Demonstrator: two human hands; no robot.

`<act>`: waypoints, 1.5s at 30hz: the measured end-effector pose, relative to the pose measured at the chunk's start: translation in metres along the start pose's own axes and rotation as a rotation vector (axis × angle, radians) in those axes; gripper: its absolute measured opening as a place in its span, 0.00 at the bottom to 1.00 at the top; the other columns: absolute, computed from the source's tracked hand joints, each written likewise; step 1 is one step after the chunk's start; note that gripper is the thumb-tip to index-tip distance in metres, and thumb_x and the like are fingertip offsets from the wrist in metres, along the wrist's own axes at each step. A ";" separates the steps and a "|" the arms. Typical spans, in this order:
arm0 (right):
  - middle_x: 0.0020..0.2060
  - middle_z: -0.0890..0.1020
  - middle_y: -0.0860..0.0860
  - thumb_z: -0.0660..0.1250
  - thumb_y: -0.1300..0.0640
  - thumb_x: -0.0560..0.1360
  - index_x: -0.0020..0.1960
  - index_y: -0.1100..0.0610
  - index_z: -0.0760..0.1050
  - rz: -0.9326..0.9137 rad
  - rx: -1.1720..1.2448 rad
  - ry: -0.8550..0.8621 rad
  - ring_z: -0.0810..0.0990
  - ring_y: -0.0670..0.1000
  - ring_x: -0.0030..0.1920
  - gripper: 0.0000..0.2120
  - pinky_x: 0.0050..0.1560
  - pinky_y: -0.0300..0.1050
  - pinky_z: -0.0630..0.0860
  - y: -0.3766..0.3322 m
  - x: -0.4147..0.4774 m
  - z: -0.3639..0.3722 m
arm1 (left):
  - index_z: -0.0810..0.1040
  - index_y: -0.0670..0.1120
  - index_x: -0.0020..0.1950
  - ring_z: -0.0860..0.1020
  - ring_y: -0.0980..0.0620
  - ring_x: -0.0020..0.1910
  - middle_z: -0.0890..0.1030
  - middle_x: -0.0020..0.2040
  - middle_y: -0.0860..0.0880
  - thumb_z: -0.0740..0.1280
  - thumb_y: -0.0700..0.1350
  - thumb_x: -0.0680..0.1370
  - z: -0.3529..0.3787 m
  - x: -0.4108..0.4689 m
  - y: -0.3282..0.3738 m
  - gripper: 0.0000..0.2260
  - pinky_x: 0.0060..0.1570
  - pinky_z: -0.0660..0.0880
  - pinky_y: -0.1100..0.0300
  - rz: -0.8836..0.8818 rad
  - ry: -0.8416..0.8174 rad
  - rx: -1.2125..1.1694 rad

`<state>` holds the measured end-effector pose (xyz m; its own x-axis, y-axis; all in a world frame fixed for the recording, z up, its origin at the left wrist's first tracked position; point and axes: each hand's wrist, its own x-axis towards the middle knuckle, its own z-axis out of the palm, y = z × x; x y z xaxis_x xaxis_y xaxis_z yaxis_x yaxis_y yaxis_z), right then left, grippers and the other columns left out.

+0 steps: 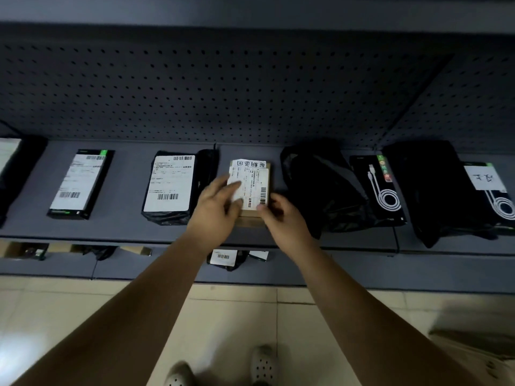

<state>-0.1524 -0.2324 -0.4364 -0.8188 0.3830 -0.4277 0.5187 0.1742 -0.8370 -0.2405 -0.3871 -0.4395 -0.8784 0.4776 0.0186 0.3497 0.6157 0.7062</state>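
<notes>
Left hand (216, 203), right hand (281, 218) on parcel (255, 178)

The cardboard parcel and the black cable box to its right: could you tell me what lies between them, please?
In the head view, a crumpled black plastic bag lies between the cardboard parcel and the cable box.

Flanking the cardboard parcel (250, 190), a labelled black pouch (170, 188) crowded the left hand (216, 207) and a crumpled black bag (320, 188) the right hand (281, 218). Bare shelf (125, 196) lay open farther left.
</notes>
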 end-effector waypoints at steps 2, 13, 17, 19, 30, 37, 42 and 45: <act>0.66 0.75 0.48 0.67 0.47 0.77 0.74 0.47 0.67 -0.049 -0.097 0.000 0.74 0.49 0.64 0.27 0.67 0.48 0.71 -0.002 0.003 0.004 | 0.72 0.47 0.72 0.63 0.46 0.74 0.63 0.76 0.46 0.66 0.47 0.80 -0.004 0.009 0.000 0.20 0.72 0.62 0.48 -0.050 -0.054 0.048; 0.70 0.65 0.53 0.73 0.47 0.72 0.75 0.51 0.65 -0.172 -0.340 0.030 0.65 0.53 0.69 0.35 0.69 0.46 0.65 -0.019 -0.006 0.009 | 0.67 0.48 0.74 0.67 0.47 0.71 0.68 0.72 0.47 0.69 0.50 0.77 -0.023 0.050 0.003 0.27 0.69 0.62 0.59 -0.153 -0.137 0.034; 0.74 0.56 0.53 0.77 0.46 0.67 0.77 0.50 0.58 -0.228 -0.541 0.052 0.57 0.56 0.70 0.45 0.71 0.50 0.63 -0.017 -0.006 0.017 | 0.66 0.51 0.73 0.73 0.49 0.63 0.74 0.67 0.49 0.72 0.55 0.74 -0.032 0.048 -0.005 0.30 0.60 0.69 0.59 -0.226 -0.167 0.040; 0.76 0.54 0.53 0.74 0.53 0.71 0.77 0.51 0.60 -0.216 -0.532 0.119 0.56 0.57 0.73 0.39 0.73 0.48 0.61 -0.021 -0.001 0.009 | 0.63 0.51 0.74 0.74 0.47 0.62 0.75 0.65 0.48 0.72 0.59 0.71 -0.036 0.043 -0.007 0.35 0.58 0.71 0.57 -0.273 -0.139 0.057; 0.47 0.85 0.48 0.72 0.40 0.67 0.48 0.48 0.79 0.165 0.093 0.181 0.84 0.50 0.49 0.16 0.54 0.51 0.81 -0.021 -0.002 0.036 | 0.74 0.43 0.68 0.76 0.47 0.58 0.76 0.60 0.44 0.72 0.54 0.73 -0.045 0.032 -0.014 0.27 0.58 0.73 0.58 -0.124 -0.098 0.102; 0.53 0.83 0.50 0.64 0.43 0.78 0.52 0.48 0.79 0.272 0.168 0.085 0.81 0.50 0.52 0.10 0.60 0.53 0.79 -0.022 0.005 0.030 | 0.79 0.46 0.62 0.77 0.56 0.46 0.82 0.53 0.51 0.67 0.53 0.78 -0.037 0.009 -0.011 0.16 0.46 0.70 0.65 -0.352 -0.113 -0.138; 0.48 0.80 0.45 0.67 0.44 0.77 0.51 0.46 0.75 0.326 0.297 0.025 0.78 0.47 0.52 0.07 0.58 0.46 0.76 -0.021 -0.001 0.027 | 0.80 0.47 0.59 0.77 0.57 0.46 0.80 0.49 0.54 0.67 0.50 0.78 -0.030 -0.002 -0.004 0.12 0.47 0.71 0.65 -0.360 -0.109 -0.245; 0.54 0.83 0.49 0.72 0.48 0.74 0.57 0.46 0.76 0.310 0.381 -0.016 0.79 0.53 0.59 0.13 0.60 0.47 0.75 -0.019 -0.011 0.019 | 0.80 0.50 0.55 0.79 0.57 0.46 0.81 0.48 0.55 0.69 0.48 0.77 -0.036 -0.012 -0.005 0.07 0.48 0.74 0.66 -0.298 -0.109 -0.300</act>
<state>-0.1582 -0.2573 -0.4222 -0.6455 0.3497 -0.6790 0.6140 -0.2911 -0.7336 -0.2434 -0.4186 -0.4173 -0.8812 0.3804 -0.2805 -0.0376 0.5351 0.8439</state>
